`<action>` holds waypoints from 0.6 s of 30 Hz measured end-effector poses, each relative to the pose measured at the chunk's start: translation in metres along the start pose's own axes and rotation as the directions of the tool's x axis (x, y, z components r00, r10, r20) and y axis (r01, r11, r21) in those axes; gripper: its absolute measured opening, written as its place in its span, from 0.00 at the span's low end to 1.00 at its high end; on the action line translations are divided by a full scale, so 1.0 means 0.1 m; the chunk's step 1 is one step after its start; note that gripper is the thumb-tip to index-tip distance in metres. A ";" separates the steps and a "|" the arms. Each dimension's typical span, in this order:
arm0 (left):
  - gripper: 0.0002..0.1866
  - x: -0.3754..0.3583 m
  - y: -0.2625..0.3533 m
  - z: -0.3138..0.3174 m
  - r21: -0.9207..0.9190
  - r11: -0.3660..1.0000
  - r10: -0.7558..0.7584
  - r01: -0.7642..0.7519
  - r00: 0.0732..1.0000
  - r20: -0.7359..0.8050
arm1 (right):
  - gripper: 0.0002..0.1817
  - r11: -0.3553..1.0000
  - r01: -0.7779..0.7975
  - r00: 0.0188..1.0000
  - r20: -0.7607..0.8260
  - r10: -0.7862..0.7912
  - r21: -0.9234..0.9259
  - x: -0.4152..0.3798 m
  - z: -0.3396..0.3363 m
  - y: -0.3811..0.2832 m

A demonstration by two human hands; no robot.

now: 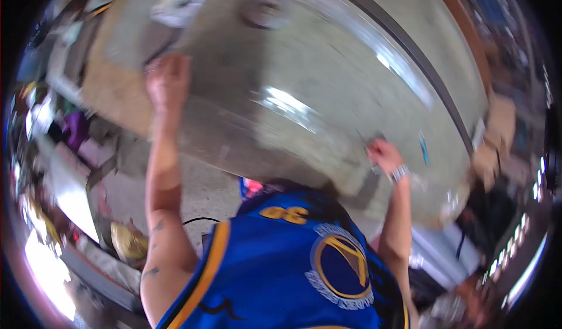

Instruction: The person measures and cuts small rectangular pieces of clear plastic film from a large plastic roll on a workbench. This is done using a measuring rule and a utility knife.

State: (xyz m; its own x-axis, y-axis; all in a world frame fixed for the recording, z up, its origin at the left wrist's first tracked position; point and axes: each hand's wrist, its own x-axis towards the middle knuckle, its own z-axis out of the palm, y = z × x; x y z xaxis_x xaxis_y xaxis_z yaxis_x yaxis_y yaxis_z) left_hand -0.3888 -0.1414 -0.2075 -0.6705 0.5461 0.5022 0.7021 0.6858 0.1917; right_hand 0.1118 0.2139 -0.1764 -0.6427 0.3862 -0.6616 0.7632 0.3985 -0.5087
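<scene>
My left hand (168, 82) reaches out over the left part of a large worktable (328, 77). Its fingers look curled at the edge of a dark object (159, 41), but blur hides what they hold. Just beyond lies a whitish bundle (178, 4). My right hand (384, 155), with a metal-banded watch (399, 173) at the wrist, is closed low over the table's right part. A thin dark piece seems to stick out from its fingers, too smeared to name. To its right lies a small turquoise tool (423, 147).
A round, shiny dish-like thing (264, 11) sits at the table's far side. A dark strip (404, 42) runs across the right side. Cardboard boxes (500, 124) stand beyond the right edge. Clutter, including a gold-coloured bag (127, 241), fills the floor at left.
</scene>
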 end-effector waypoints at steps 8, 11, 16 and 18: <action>0.13 -0.03 -0.11 0.07 -0.058 0.996 -0.058 0.063 0.995 0.078 | 0.11 0.953 -0.262 0.945 -0.239 0.222 -0.154 -0.42 -0.08 0.29; 0.15 -0.05 -0.14 0.13 -0.015 1.000 -0.011 0.012 0.996 0.087 | 0.11 0.947 -0.280 0.933 -0.277 0.230 -0.156 -0.46 -0.07 0.40; 0.17 -0.09 -0.18 0.20 0.008 0.998 -0.057 0.056 0.995 0.087 | 0.13 0.943 -0.293 0.920 -0.315 0.234 -0.157 -0.51 -0.13 0.46; 0.20 -0.08 -0.12 0.17 0.009 0.996 -0.095 0.094 0.991 0.099 | 0.14 0.943 -0.284 0.921 -0.324 0.218 -0.172 -0.50 -0.13 0.47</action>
State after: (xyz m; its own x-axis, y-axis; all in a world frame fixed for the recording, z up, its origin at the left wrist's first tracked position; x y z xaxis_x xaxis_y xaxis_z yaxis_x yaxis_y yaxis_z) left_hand -0.3961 -0.1458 -0.2280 -0.7543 0.5239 0.3956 0.6337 0.7386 0.2302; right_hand 0.1795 0.2240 -0.1602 -0.4473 0.7120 -0.5413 0.8907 0.4097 -0.1972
